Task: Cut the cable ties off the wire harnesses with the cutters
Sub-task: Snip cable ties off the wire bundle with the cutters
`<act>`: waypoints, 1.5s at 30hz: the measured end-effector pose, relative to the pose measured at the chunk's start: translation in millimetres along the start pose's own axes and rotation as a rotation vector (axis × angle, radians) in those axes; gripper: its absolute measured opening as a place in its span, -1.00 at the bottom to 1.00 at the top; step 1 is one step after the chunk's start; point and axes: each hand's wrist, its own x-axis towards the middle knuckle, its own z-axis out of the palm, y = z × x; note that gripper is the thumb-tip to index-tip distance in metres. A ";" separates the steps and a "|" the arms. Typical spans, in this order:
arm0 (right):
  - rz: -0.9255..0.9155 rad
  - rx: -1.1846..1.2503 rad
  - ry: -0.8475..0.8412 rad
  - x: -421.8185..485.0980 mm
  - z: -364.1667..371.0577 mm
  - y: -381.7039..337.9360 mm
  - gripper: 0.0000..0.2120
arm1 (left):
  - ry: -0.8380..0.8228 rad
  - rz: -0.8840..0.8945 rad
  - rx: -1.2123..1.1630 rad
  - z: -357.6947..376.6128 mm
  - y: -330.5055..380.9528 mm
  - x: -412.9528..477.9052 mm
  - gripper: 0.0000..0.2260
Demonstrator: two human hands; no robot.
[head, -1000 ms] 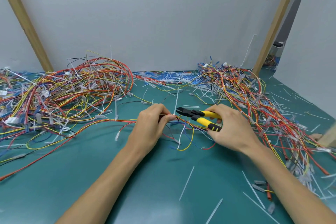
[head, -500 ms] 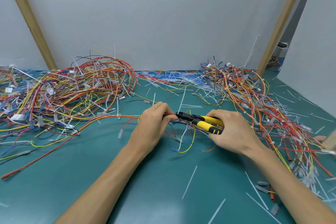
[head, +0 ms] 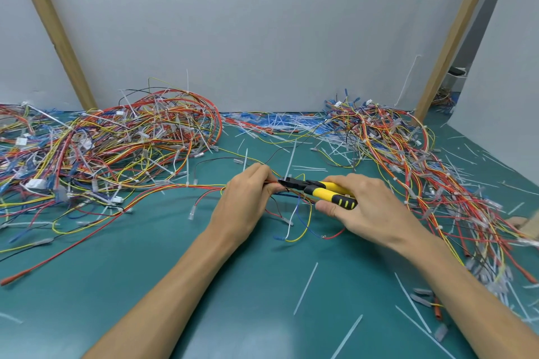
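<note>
At mid-mat point(head: 145, 271), my left hand point(head: 248, 201) pinched a thin harness point(head: 189, 186) between curled fingers and thumb, its wires trailing left toward the left pile point(head: 116, 140), loose ends drooping onto the mat between my hands. My right hand point(head: 370, 207) was wrapped round the yellow handles of the cutters point(head: 318, 188), squeezed nearly together, the black nose touching the wires right at my left fingertips. Whether a tie sat in the blades I could not tell. Cut ties point(head: 304, 288) lay scattered near my forearms; the right pile point(head: 408, 160) sprawled beyond my right hand.
</note>
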 end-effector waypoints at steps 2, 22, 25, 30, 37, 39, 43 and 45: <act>-0.012 -0.025 0.061 -2.3 2.1 -3.9 -0.44 | 0.009 0.019 0.020 0.4 2.8 -0.1 -0.85; 0.017 -0.091 0.076 -2.7 6.6 -1.0 -0.38 | 0.013 -0.096 -0.124 11.6 -7.0 -0.2 -0.88; 0.004 -0.099 0.086 -3.4 6.3 -0.1 -0.38 | 0.014 -0.103 -0.128 11.5 -6.9 0.2 -0.84; 0.002 -0.099 0.093 -3.7 4.3 1.9 -0.39 | 0.012 -0.115 -0.119 11.8 -7.5 0.1 -0.88; 0.004 -0.071 0.100 -4.5 6.7 0.2 -0.41 | 0.001 -0.096 -0.102 10.7 -7.6 -0.3 -0.91; 0.004 -0.062 0.096 -4.3 7.3 0.1 -0.39 | -0.002 -0.090 -0.098 10.4 -7.4 -0.2 -0.91; 0.023 -0.053 0.062 -2.2 7.5 -0.1 -0.35 | -0.005 -0.085 -0.100 10.0 -8.1 -0.8 -0.92; 0.035 -0.034 0.043 -1.6 7.4 -0.1 -0.34 | -0.009 -0.093 -0.110 9.8 -7.9 -1.4 -0.92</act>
